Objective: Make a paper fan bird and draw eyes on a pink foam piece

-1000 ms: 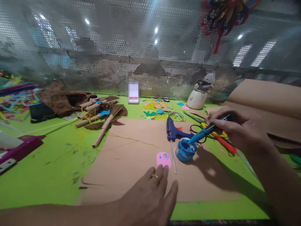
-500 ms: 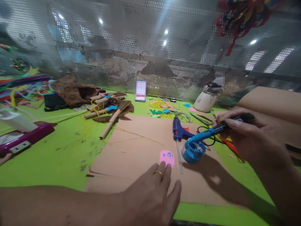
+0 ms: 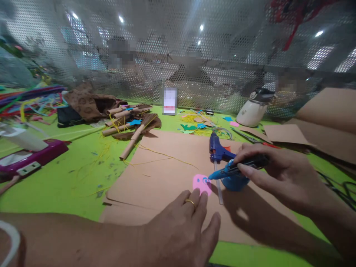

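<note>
A small pink paper cutout [image 3: 198,181] with blue painted marks lies on the brown cardboard [image 3: 164,148]. The fingertips of my left hand [image 3: 186,218] rest on its lower edge, fingers stretched out. Pinched in my right hand [image 3: 278,178] is a black marker [image 3: 251,162] whose front end is coated in blue paint. Its tip is at the right edge of the pink piece, beside a blue ring mark. Partly hidden behind the marker stands a jar of blue paint [image 3: 236,184]. A blue glue gun [image 3: 218,150] lies just beyond, its clear glue stick pointing toward me.
Brown paper rolls [image 3: 133,142] tied with yellow string lie at the back left, near a purple power strip [image 3: 41,155]. A white and black container [image 3: 253,107], scissors [image 3: 251,138] and a propped phone [image 3: 169,101] stand or lie at the back. Folded cardboard [image 3: 328,111] is on the right.
My right hand has brought the marker from over the paint jar down and left to the pink cutout. My left hand still presses the cutout. The view has shifted slightly.
</note>
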